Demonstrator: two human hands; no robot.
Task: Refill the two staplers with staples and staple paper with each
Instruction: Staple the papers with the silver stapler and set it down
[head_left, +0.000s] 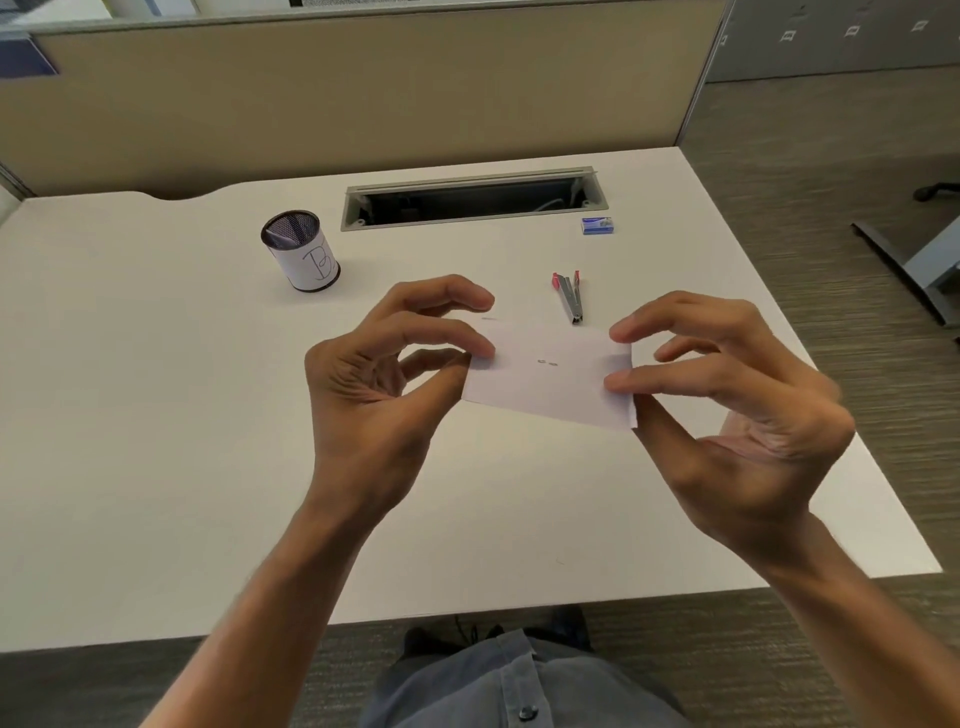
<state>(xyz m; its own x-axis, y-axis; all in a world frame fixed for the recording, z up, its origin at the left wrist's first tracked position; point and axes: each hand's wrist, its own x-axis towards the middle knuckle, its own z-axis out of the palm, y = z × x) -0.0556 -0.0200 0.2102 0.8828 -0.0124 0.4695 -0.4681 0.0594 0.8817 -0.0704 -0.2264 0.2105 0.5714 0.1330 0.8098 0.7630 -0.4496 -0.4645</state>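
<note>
1. White folded paper (550, 376) is held up above the worktop (156, 415), stretched between both hands, with two small staples (548, 362) showing side by side near its middle.
2. Left hand (387, 364) pinches the paper's left edge between thumb and fingers; right hand (727, 395) pinches the right edge the same way, its other fingers spread.
3. Only one stapler (569, 296) is in view, red and metal, lying hinged open on the worktop just beyond the paper; a blue staple box (597, 225) sits farther back by the cable tray (472, 200). A mesh pen cup (304, 249) stands to the left.
4. This looks like a check of the stapling. To do it well, keep the sheet taut and level, tilt it toward the light, and confirm both staples lie flat.
5. A gentle pull apart would probably show whether the layers hold.
</note>
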